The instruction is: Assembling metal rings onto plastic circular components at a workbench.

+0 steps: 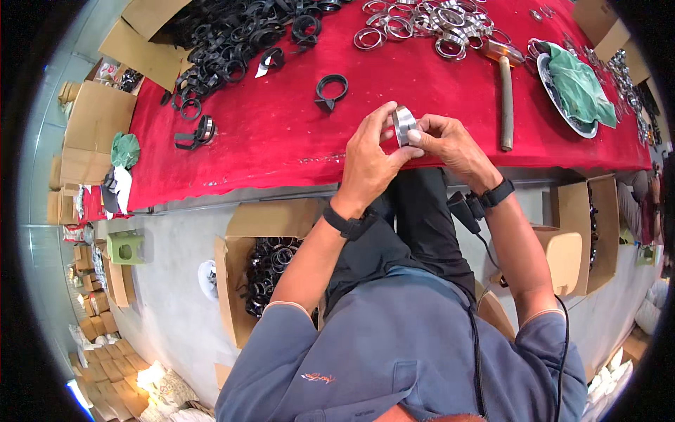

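Observation:
Between my two hands, just above the near edge of the red-covered table, I hold a shiny metal ring [403,125] on edge. My left hand [370,151] grips its left side, thumb below and fingers above. The right hand [453,146] pinches its right side between thumb and fingers. Beyond my hands lies a black ring with a tab [332,89]. To the left, a metal ring joined to a black one [204,131] rests on the cloth. A mallet [505,91] with a wooden handle lies to the right of my hands.
Black rings [232,49] are heaped at the back left, metal rings [450,21] at the back middle. A tray [545,77] with green cloth [576,88] stands at right. Below the red table [281,133] are a cardboard box [235,295] of black rings and another box [601,232].

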Demonstrator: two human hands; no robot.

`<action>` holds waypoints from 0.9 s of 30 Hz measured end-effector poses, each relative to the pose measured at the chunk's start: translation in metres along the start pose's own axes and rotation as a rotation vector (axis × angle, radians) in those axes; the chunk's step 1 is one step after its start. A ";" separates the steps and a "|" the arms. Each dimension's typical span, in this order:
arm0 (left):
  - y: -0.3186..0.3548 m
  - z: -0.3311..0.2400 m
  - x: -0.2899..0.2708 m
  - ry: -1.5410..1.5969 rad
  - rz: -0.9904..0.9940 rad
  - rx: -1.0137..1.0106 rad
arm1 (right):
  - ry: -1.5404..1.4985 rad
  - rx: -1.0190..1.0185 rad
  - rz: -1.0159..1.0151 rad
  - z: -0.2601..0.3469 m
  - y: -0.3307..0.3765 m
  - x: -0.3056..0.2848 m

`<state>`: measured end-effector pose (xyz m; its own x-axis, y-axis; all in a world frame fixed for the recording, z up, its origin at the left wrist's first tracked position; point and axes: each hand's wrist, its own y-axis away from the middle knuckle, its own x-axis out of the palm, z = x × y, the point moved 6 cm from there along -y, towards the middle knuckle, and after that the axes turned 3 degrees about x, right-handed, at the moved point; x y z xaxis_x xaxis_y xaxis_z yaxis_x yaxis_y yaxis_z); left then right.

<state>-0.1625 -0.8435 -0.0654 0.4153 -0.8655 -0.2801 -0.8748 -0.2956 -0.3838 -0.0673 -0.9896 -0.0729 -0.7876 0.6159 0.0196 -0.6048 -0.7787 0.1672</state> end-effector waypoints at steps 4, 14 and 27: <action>-0.006 -0.004 0.003 0.108 0.120 0.032 | -0.082 0.064 0.027 -0.003 0.011 -0.009; 0.006 0.021 0.000 0.695 0.068 -0.507 | 0.843 -0.064 -0.699 -0.005 0.009 -0.116; 0.010 -0.004 0.013 0.505 0.294 -0.381 | 0.718 -0.467 -0.255 0.055 0.048 0.015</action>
<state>-0.1668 -0.8594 -0.0691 0.0621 -0.9862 0.1534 -0.9981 -0.0618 0.0062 -0.1020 -1.0109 -0.0104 -0.4121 0.6758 -0.6111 -0.6345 -0.6942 -0.3398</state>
